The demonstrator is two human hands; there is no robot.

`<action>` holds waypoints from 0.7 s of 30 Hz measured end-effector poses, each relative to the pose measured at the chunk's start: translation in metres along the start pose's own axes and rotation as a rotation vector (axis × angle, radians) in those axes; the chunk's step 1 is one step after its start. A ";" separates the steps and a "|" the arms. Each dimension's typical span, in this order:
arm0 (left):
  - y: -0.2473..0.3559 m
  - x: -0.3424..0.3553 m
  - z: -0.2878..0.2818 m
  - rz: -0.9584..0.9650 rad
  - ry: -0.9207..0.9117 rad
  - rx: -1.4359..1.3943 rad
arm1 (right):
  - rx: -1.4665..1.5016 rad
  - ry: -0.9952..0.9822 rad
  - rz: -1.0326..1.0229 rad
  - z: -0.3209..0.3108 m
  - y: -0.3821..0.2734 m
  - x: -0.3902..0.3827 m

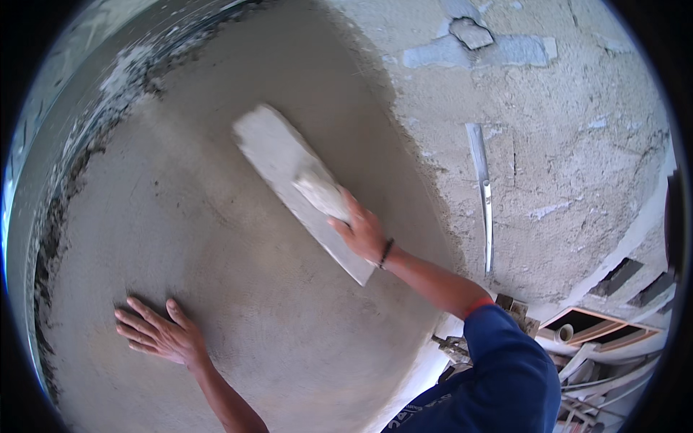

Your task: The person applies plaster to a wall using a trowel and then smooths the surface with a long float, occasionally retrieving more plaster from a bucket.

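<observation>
My right hand [359, 229] is wrapped round the pale grip of a long, flat plastering float [278, 155]. The float's blade lies slantwise against a broad face of smooth grey plaster [238, 346], its upper end pointing up and left. A dark bracelet circles that wrist. Lower and to the left, my left hand [162, 334] is spread with its palm toward the same plaster, fingers apart and holding nothing. I cannot tell how firmly the palm presses.
A rough, bare wall [577, 166] adjoins the plaster on the right, with a pale conduit [482, 195] running along it and a patched hole [471, 33] higher up. A ragged plaster edge borders the left. Pipes and boards [588, 372] are piled at the lower right.
</observation>
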State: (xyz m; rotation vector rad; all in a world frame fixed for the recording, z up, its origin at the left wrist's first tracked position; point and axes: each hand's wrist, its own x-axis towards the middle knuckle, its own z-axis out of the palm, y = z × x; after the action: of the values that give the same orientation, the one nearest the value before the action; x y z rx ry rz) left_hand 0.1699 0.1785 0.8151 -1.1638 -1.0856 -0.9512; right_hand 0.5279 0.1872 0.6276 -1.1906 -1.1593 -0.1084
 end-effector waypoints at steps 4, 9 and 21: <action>0.001 -0.001 0.003 0.012 -0.002 0.026 | -0.075 0.118 -0.066 -0.027 -0.034 0.107; 0.000 0.001 0.002 0.003 -0.020 0.071 | -0.063 0.181 0.067 -0.077 -0.016 0.200; 0.005 0.001 0.005 0.022 0.002 0.071 | -0.196 0.094 0.264 -0.100 0.139 0.116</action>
State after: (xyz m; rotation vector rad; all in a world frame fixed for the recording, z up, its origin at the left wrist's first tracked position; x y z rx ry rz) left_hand 0.1741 0.1842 0.8152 -1.1148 -1.0943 -0.8898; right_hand 0.7305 0.2272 0.6306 -1.4867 -0.9159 -0.0770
